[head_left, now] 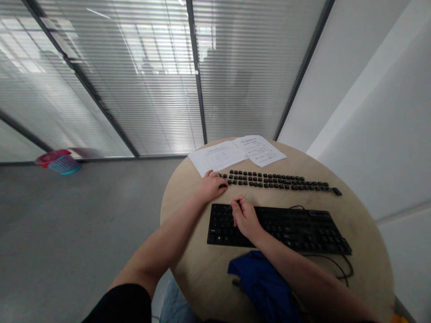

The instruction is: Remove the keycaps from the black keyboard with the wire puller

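A black wired keyboard point(296, 226) lies on a round wooden table point(357, 211). Beyond it, several loose black keycaps point(279, 180) sit in rows on the tabletop. My left hand point(213, 185) rests at the left end of those rows, its fingers curled round a keycap. My right hand point(245, 217) is on the upper left part of the keyboard, fingertips pinched together on a key there.
Two printed paper sheets point(235, 153) lie at the table's far edge. A blue cloth point(266, 282) sits at the near edge, by my right forearm. Glass partitions with blinds stand behind the table. A red and blue basket point(59, 162) is on the floor at left.
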Demonstrator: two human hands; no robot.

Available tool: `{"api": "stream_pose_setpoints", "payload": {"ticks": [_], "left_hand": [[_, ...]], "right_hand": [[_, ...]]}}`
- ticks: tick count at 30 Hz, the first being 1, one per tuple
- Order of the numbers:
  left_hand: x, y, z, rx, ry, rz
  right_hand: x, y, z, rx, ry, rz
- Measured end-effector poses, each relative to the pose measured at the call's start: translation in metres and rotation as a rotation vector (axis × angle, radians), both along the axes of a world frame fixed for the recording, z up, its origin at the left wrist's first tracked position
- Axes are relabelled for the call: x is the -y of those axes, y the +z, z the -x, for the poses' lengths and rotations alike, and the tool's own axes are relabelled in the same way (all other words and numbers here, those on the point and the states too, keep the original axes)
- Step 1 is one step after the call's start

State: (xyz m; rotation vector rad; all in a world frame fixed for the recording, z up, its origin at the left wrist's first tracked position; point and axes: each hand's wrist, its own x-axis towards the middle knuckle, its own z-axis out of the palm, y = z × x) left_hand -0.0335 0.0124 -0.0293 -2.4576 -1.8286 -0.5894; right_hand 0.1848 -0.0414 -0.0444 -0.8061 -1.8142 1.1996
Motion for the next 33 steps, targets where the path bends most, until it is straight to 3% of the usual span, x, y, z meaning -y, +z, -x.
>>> {"api": "stream_pose_setpoints", "payload": {"ticks": [13,21,24,28,33], "left_hand": [[0.010,0.008,0.003,0.115,-0.013,-0.066],[0.023,0.016,0.015,0.263,0.205,-0.195],[0.026,0.025,0.011,0.291,0.223,-0.189],[0.026,0.046,0.004,0.298,0.136,-0.099],[0.022,0.067,-0.005,0.350,0.122,-0.020]], "right_hand": [[-0.001,-0.003,-0.001,-0.002,-0.016,0.042],[0.000,-0.001,0.000,-0.034,-0.007,0.037],[0.000,0.002,0.000,-0.025,-0.021,0.020],[0.000,0.013,0.000,-0.011,-0.021,-0.010],[0.000,0.045,-0.008,0.071,0.144,-0.048]]}}
